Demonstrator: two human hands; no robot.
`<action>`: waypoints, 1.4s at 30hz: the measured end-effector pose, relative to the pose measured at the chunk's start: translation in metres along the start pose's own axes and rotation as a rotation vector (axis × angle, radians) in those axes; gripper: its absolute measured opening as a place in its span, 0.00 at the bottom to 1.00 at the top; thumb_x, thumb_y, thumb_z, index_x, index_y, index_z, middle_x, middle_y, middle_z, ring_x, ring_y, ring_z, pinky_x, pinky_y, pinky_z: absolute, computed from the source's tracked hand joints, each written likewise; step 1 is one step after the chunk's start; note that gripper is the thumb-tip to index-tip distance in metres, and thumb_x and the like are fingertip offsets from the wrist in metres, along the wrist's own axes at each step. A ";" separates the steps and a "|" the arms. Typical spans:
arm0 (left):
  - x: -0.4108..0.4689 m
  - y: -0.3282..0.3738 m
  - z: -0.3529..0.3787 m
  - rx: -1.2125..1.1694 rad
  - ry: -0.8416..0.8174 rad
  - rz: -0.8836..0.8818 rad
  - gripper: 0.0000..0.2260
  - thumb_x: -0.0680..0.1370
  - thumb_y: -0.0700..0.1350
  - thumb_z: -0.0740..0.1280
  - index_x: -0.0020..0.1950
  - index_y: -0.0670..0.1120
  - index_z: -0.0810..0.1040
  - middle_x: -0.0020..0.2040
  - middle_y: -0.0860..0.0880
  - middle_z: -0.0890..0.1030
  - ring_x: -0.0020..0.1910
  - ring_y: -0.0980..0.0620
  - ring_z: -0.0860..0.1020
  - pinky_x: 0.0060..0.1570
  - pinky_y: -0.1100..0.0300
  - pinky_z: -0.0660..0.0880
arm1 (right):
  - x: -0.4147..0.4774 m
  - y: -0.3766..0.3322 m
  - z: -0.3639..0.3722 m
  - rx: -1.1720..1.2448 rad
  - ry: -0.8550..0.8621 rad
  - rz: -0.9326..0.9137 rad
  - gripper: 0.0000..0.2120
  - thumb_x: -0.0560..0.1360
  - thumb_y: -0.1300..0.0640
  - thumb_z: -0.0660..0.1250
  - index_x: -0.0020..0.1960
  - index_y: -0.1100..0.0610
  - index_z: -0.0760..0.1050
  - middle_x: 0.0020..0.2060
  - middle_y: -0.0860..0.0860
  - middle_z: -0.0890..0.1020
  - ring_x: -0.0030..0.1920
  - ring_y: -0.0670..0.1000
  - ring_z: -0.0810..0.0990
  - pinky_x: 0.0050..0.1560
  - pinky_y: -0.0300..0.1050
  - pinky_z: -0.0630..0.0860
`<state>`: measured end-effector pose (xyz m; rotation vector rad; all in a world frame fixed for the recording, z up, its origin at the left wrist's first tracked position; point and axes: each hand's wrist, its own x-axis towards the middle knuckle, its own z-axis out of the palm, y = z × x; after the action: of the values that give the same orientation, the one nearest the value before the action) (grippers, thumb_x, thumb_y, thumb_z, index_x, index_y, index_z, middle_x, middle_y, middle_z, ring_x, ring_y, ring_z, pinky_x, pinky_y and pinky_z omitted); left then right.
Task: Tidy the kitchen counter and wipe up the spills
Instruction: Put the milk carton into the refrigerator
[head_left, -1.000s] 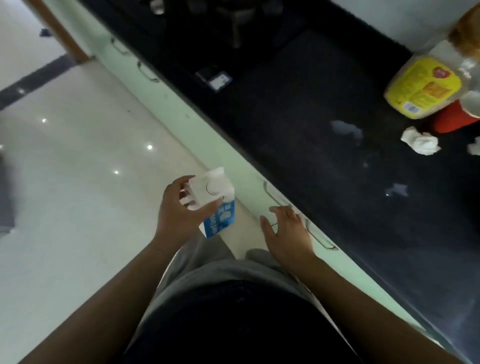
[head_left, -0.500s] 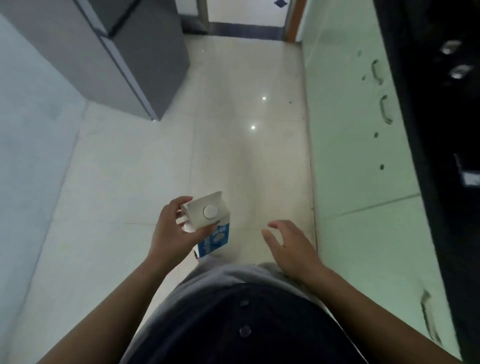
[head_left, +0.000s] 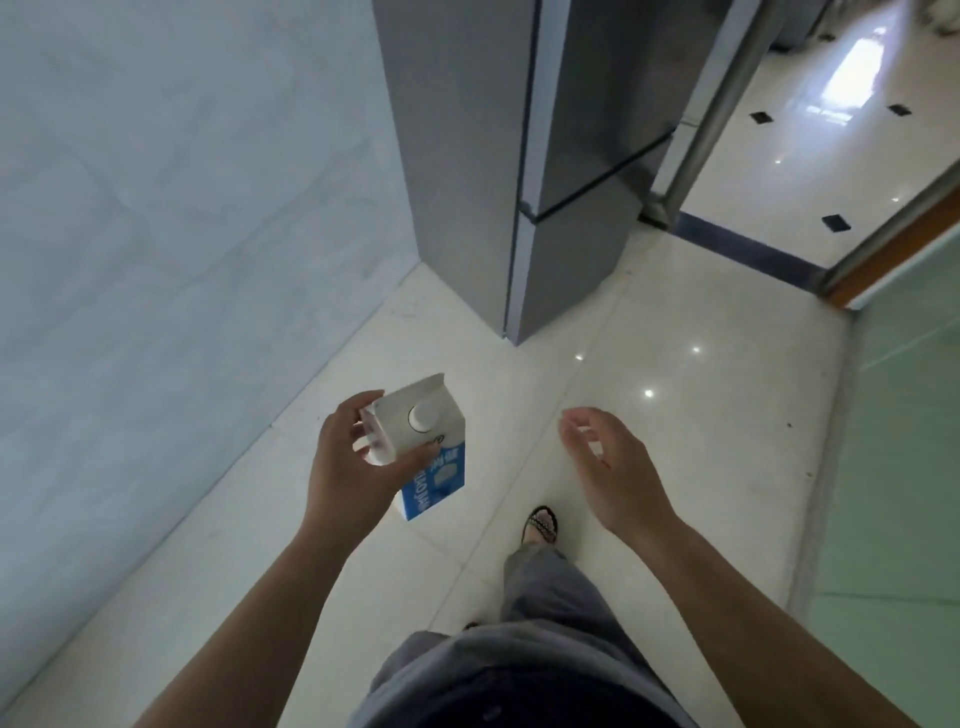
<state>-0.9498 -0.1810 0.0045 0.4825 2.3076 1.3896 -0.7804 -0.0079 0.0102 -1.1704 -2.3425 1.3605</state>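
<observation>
My left hand (head_left: 353, 467) grips a white and blue milk carton (head_left: 423, 447) by its gabled top, held upright over the pale floor. The carton has a round white cap on its sloping face. To the right, my right hand (head_left: 613, 467) hangs in the air with fingers loosely apart and nothing in it. The counter is out of view.
A tall grey fridge (head_left: 545, 156) stands ahead against the pale wall (head_left: 156, 234). A doorway with a metal frame (head_left: 717, 104) opens to a bright tiled room at upper right. Green cabinet fronts (head_left: 904, 441) run along the right edge. One sandalled foot (head_left: 540, 525) steps forward.
The view has swung away from the dark counter toward the fridge and wall. The carton stays in my left hand; my right hand has left the cabinet edge and lifted into the air.
</observation>
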 end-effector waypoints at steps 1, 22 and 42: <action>0.020 0.009 0.000 -0.008 0.016 0.005 0.29 0.63 0.48 0.78 0.60 0.51 0.71 0.59 0.51 0.76 0.56 0.52 0.75 0.47 0.59 0.76 | 0.024 -0.011 -0.002 0.002 0.011 -0.034 0.18 0.77 0.45 0.56 0.62 0.52 0.71 0.60 0.47 0.75 0.59 0.46 0.73 0.57 0.43 0.72; 0.440 0.272 0.049 -0.079 0.050 0.353 0.27 0.65 0.51 0.75 0.59 0.52 0.67 0.57 0.56 0.73 0.55 0.54 0.74 0.49 0.59 0.74 | 0.494 -0.234 -0.154 -0.096 0.718 -0.634 0.24 0.75 0.53 0.65 0.67 0.63 0.66 0.65 0.61 0.70 0.66 0.57 0.68 0.62 0.43 0.66; 0.661 0.361 0.046 -0.235 -0.489 0.673 0.35 0.56 0.59 0.72 0.61 0.51 0.70 0.57 0.55 0.77 0.55 0.59 0.76 0.42 0.72 0.75 | 0.599 -0.289 -0.128 0.140 1.319 -0.402 0.27 0.76 0.63 0.63 0.71 0.57 0.57 0.64 0.50 0.64 0.63 0.32 0.63 0.63 0.27 0.63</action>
<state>-1.4644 0.3353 0.2008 1.4294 1.6174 1.5644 -1.2714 0.4242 0.1858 -0.9722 -1.3411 0.3307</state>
